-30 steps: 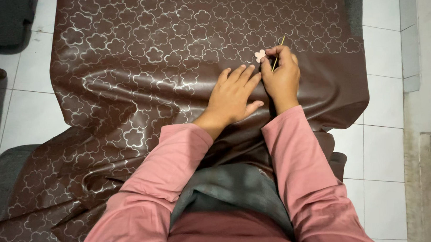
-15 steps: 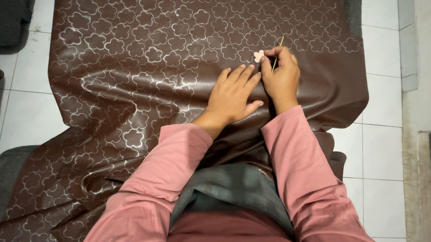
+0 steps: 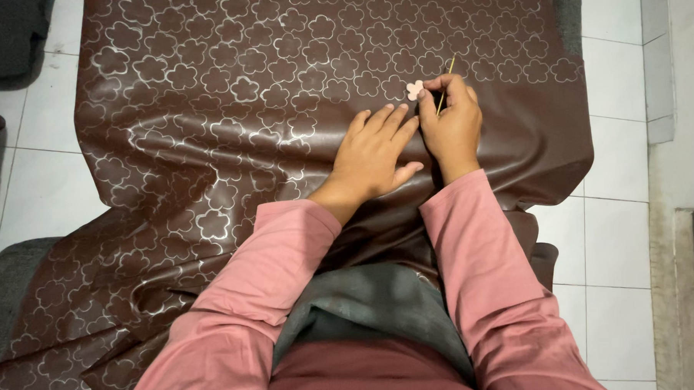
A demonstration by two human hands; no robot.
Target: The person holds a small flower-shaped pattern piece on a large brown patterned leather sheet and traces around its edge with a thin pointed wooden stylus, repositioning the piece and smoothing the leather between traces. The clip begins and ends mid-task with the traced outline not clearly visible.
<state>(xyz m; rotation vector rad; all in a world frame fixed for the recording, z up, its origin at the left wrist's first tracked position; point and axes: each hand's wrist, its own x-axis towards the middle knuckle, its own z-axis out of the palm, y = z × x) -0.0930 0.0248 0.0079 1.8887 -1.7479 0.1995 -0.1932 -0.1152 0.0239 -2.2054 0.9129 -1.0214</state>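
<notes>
Nearest the camera are the person's lap and two pink sleeves (image 3: 258,298), which run up and away toward the hands.

The left hand (image 3: 376,152) lies open and flat, palm down, on the brown sheet (image 3: 207,146). Its fingers are spread a little and point up and to the right, toward the template. It grips nothing.

The right hand (image 3: 454,122) sits just beside the left hand, on its right, touching or nearly touching it. Its fingers are curled closed around a thin yellow pencil (image 3: 446,84). The pencil's long axis runs nearly upright in the view, tilted slightly to the right. Its free end points away from the person; its lower end is hidden in the grip.

The template (image 3: 414,89) is a small pale flower-shaped piece. It lies flat on the sheet just beyond the left fingertips and just left of the right hand's fingertips, touching them. The pencil stands just right of it.

The sheet extends beyond and to the left of both hands. It is glossy and wrinkled, and carries rows of silver flower outlines of the same shape as the template. The strip of sheet right of the right hand is plain.

Beyond and beside the sheet is a white tiled floor (image 3: 612,70). Far left of the left hand lies a dark mat (image 3: 11,37).
</notes>
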